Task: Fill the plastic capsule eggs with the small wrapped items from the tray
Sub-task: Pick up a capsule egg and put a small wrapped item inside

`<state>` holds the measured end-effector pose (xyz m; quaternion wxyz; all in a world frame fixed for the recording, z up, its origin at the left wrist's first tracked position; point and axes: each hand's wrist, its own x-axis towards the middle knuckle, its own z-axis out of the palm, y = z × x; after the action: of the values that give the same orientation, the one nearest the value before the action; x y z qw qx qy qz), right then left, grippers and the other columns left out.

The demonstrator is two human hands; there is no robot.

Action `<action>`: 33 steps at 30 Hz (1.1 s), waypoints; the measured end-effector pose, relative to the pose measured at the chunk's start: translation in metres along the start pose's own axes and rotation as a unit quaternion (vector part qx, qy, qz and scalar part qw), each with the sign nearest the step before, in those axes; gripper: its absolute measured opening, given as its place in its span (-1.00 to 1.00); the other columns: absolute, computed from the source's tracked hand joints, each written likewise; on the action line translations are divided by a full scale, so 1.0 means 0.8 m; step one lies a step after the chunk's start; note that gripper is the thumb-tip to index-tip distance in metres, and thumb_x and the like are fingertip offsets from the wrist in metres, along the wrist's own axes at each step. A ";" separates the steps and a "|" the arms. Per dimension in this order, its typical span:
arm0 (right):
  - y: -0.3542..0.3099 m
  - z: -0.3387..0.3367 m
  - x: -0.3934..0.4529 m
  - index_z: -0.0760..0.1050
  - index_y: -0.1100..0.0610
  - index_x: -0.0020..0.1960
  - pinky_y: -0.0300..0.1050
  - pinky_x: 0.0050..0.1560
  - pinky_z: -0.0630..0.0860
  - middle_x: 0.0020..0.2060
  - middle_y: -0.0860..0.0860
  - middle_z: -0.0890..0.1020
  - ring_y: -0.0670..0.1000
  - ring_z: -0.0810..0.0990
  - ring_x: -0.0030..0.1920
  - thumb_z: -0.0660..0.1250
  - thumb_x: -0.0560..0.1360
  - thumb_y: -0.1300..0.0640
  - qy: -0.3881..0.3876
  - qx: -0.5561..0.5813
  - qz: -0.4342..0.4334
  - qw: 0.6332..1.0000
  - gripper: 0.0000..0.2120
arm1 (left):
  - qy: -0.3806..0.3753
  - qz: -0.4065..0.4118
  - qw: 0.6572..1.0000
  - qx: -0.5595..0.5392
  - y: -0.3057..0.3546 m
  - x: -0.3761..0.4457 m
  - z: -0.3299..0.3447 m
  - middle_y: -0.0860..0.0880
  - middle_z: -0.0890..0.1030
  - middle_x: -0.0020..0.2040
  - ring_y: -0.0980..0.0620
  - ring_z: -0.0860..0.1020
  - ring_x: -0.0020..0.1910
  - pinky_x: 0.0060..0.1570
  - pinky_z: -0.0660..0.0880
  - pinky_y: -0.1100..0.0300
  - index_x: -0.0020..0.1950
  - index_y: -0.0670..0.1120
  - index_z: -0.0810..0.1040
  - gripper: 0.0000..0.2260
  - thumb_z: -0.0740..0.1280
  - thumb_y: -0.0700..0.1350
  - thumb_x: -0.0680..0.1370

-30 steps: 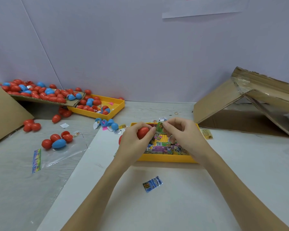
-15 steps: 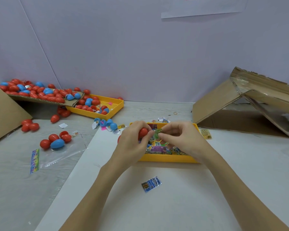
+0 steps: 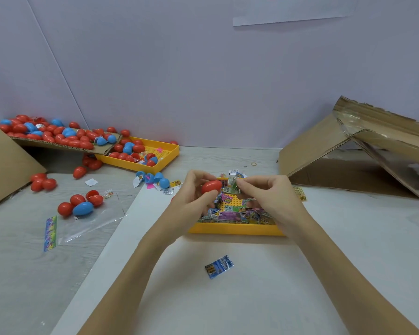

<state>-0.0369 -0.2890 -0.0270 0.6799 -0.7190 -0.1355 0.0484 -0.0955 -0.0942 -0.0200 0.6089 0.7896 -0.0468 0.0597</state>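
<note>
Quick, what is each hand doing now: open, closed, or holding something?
Left hand: closed, its grip around a red capsule egg.
Right hand: closed, pinching a small green wrapped item beside the egg.

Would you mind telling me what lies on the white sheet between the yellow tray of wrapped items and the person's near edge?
In the head view, a single blue wrapped packet lies there, apart from the yellow tray; otherwise the white sheet is bare.
</note>
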 end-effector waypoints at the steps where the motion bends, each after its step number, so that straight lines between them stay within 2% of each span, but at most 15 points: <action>1: -0.001 0.001 -0.001 0.74 0.06 -0.05 -0.26 -0.24 0.62 -0.17 0.00 0.77 -0.02 0.75 -0.11 0.48 0.53 0.11 0.009 0.017 0.005 1.000 -0.94 | -0.007 0.004 1.000 -0.016 0.001 0.000 0.003 -0.07 0.57 0.06 0.17 0.59 -0.23 -0.17 0.55 0.29 0.23 0.02 0.42 -0.81 0.30 -0.19 0.66; 4: -0.002 0.007 -0.003 0.74 0.10 -0.03 -0.26 -0.25 0.60 -0.18 0.00 0.77 -0.02 0.75 -0.12 0.48 0.54 0.09 0.024 0.017 0.006 1.000 -0.90 | -0.003 0.028 0.999 -0.038 0.000 -0.003 0.014 -0.07 0.62 0.04 0.12 0.66 -0.15 -0.09 0.59 0.27 0.28 -0.05 0.47 -0.77 0.34 -0.20 0.63; 7: -0.001 0.011 -0.004 0.75 0.09 -0.01 -0.23 -0.25 0.62 -0.21 -0.01 0.77 -0.03 0.75 -0.16 0.48 0.55 0.08 0.037 -0.003 -0.004 0.999 -0.89 | 0.013 0.046 0.998 -0.048 -0.003 -0.003 0.019 -0.04 0.60 0.11 0.04 0.70 -0.09 -0.06 0.61 0.24 0.28 -0.07 0.48 -0.73 0.39 -0.22 0.60; 11: 0.001 0.014 -0.005 0.75 0.09 0.02 -0.08 -0.13 0.67 -0.20 -0.01 0.77 0.04 0.76 -0.13 0.47 0.55 0.04 0.033 -0.020 -0.002 0.999 -0.85 | 0.033 0.040 0.998 -0.041 -0.005 -0.001 0.021 -0.03 0.59 0.14 0.03 0.71 -0.07 -0.07 0.63 0.24 0.20 -0.02 0.45 -0.75 0.41 -0.21 0.58; 13: -0.001 0.015 -0.005 0.75 0.10 0.02 -0.07 -0.14 0.67 -0.20 0.00 0.77 0.06 0.76 -0.13 0.46 0.56 0.03 0.038 -0.015 0.005 0.999 -0.84 | 0.043 0.038 0.998 -0.032 -0.005 -0.001 0.021 -0.04 0.60 0.13 0.03 0.71 -0.07 -0.08 0.63 0.24 0.19 -0.05 0.46 -0.76 0.42 -0.20 0.58; 19: -0.001 0.015 -0.004 0.75 0.11 -0.02 0.14 -0.05 0.70 -0.23 0.01 0.76 0.13 0.75 -0.17 0.42 0.59 0.00 0.068 -0.059 0.015 0.996 -0.79 | 0.058 0.043 0.997 0.000 -0.008 0.001 0.022 -0.10 0.64 0.07 -0.05 0.70 -0.07 -0.07 0.66 0.13 0.17 -0.08 0.48 -0.78 0.43 -0.15 0.58; 22: -0.002 0.015 -0.006 0.75 0.06 -0.07 0.08 -0.08 0.70 -0.32 -0.02 0.74 0.03 0.73 -0.26 0.41 0.59 -0.02 0.082 -0.124 -0.013 0.989 -0.79 | 0.059 0.057 0.996 0.014 -0.009 0.000 0.022 -0.08 0.66 0.04 -0.06 0.69 -0.08 -0.03 0.68 0.02 0.16 -0.06 0.49 -0.79 0.44 -0.12 0.58; 26: -0.004 0.017 -0.008 0.76 0.03 -0.14 0.04 -0.10 0.68 -0.38 0.01 0.71 0.03 0.69 -0.31 0.39 0.60 -0.01 0.090 -0.180 -0.054 0.978 -0.77 | 0.069 0.072 0.994 0.039 -0.011 0.000 0.022 -0.03 0.64 0.05 -0.06 0.69 -0.05 0.00 0.66 -0.09 0.15 0.00 0.49 -0.80 0.44 -0.10 0.58; 30: -0.004 0.019 -0.009 0.76 0.09 -0.14 0.00 -0.11 0.64 -0.36 0.02 0.72 0.04 0.68 -0.28 0.38 0.61 0.00 0.082 -0.220 -0.078 0.969 -0.73 | 0.075 0.078 0.992 0.070 -0.013 0.001 0.024 0.00 0.63 0.06 -0.06 0.68 -0.02 -0.01 0.67 -0.07 0.14 0.05 0.48 -0.80 0.44 -0.07 0.58; 33: -0.003 0.019 -0.008 0.75 0.12 -0.17 -0.10 -0.18 0.60 -0.37 0.03 0.71 0.03 0.66 -0.32 0.36 0.62 0.02 0.074 -0.225 -0.067 0.969 -0.70 | 0.086 0.073 0.991 0.076 -0.014 0.002 0.024 -0.02 0.64 0.07 -0.06 0.68 -0.02 -0.01 0.66 -0.07 0.16 -0.01 0.49 -0.80 0.43 -0.07 0.58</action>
<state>-0.0476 -0.2760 -0.0261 0.5106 -0.8443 -0.1403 -0.0826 -0.0912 -0.1099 -0.0352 0.5428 0.8200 -0.0472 0.1754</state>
